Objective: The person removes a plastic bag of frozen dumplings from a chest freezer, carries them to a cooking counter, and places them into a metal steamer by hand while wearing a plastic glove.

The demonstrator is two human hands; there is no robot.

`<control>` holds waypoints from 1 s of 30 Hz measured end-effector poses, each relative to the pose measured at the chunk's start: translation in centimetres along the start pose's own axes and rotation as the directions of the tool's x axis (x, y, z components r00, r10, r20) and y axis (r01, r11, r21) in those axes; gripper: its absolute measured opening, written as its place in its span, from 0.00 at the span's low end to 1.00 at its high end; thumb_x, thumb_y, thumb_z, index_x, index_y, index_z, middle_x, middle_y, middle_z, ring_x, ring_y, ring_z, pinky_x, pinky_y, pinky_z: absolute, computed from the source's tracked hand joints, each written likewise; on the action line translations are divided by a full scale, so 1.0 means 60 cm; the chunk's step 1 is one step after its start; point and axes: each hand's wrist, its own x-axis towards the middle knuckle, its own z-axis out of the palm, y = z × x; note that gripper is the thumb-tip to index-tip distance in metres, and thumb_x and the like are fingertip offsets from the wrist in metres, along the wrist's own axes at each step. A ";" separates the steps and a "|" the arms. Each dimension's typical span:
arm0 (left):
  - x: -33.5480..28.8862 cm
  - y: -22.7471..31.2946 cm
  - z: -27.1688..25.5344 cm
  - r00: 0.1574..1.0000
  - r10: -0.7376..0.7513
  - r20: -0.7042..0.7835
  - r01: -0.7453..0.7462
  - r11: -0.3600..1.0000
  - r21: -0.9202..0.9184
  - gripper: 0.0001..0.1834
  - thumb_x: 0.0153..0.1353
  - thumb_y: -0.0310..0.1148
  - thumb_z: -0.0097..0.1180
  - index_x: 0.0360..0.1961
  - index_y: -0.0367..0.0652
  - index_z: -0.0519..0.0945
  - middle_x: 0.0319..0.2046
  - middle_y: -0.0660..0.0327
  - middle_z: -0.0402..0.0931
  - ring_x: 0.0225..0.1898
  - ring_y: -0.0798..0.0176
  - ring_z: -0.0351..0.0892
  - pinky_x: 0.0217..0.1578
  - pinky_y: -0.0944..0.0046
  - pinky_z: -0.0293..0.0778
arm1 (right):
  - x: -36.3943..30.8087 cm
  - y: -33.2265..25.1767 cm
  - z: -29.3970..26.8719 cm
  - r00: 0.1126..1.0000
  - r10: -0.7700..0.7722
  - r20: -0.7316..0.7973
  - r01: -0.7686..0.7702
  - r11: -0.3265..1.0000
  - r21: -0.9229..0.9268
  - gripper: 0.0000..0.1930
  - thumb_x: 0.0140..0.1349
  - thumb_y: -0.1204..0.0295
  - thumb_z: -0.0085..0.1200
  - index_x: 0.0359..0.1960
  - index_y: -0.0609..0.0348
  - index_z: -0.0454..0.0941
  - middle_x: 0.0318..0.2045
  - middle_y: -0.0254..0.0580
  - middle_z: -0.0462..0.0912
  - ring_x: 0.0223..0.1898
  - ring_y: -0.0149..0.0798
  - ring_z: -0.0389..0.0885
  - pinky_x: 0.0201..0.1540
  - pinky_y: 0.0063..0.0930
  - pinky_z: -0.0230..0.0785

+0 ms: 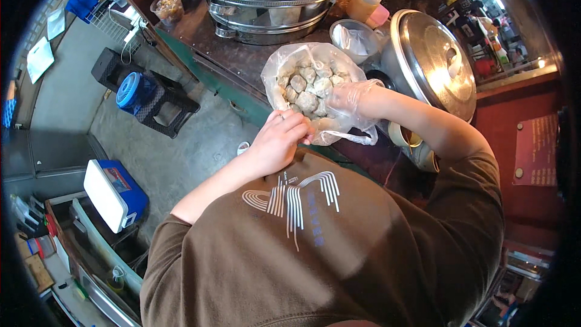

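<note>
Items as I log them from my remote post, through the head view:

Dark counter (203, 39), running away from the wearer; bears the cooking ware and the bag.
Black stool (166, 106), on the floor left of the counter.
Round metal steamer (272, 24), tiered, at the far part of the counter.
Metal pot (433, 60), with a shiny domed lid, right of the bag.
Cooler (115, 197), blue with a white lid, on the floor at left.
Clear plastic bag (278, 63), mouth wide, on the counter before the wearer's chest; one handle loop hangs to the near right.
Left hand (278, 136), bare, fingers curled in on the bag's near left rim, which I read as pinched there.
Right hand (351, 100), in a clear plastic glove, at the bag's right side; its fingertips are hidden from me, so I cannot tell how far open it is or whether it has hold of anything.
Clear bowl (357, 39), just beyond the bag.
Squeeze bottle (364, 5), orange-brown, behind that bowl.
Rounded lumps (307, 102), grey-beige, heaped inside the bag.
Ring (282, 117), on a left-hand finger
</note>
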 end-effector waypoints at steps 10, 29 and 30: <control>0.001 0.003 -0.010 1.000 -0.030 0.002 0.030 1.000 -0.009 0.12 0.43 0.18 0.52 0.29 0.46 0.73 0.32 0.64 0.70 0.39 0.59 0.71 0.44 0.62 0.63 | 0.001 0.035 0.000 0.997 -0.051 -0.060 0.057 0.993 0.104 0.38 0.41 0.63 0.65 0.59 0.55 0.68 0.46 0.53 0.74 0.48 0.52 0.76 0.49 0.41 0.70; 0.006 -0.002 -0.007 1.000 -0.025 0.002 0.025 1.000 -0.016 0.13 0.42 0.17 0.52 0.29 0.45 0.74 0.32 0.63 0.70 0.40 0.57 0.71 0.43 0.61 0.63 | 0.060 -0.028 0.024 0.802 0.486 -0.347 -0.414 0.871 0.263 0.13 0.48 0.69 0.56 0.34 0.63 0.79 0.32 0.57 0.83 0.36 0.51 0.84 0.39 0.44 0.75; 0.006 -0.002 -0.007 1.000 -0.023 -0.002 0.023 0.999 -0.034 0.13 0.42 0.17 0.52 0.29 0.45 0.74 0.32 0.63 0.70 0.40 0.57 0.71 0.43 0.61 0.63 | 0.067 -0.028 0.023 0.756 0.551 -0.354 -0.459 0.831 0.315 0.11 0.49 0.68 0.55 0.31 0.61 0.82 0.31 0.55 0.84 0.35 0.49 0.84 0.40 0.44 0.75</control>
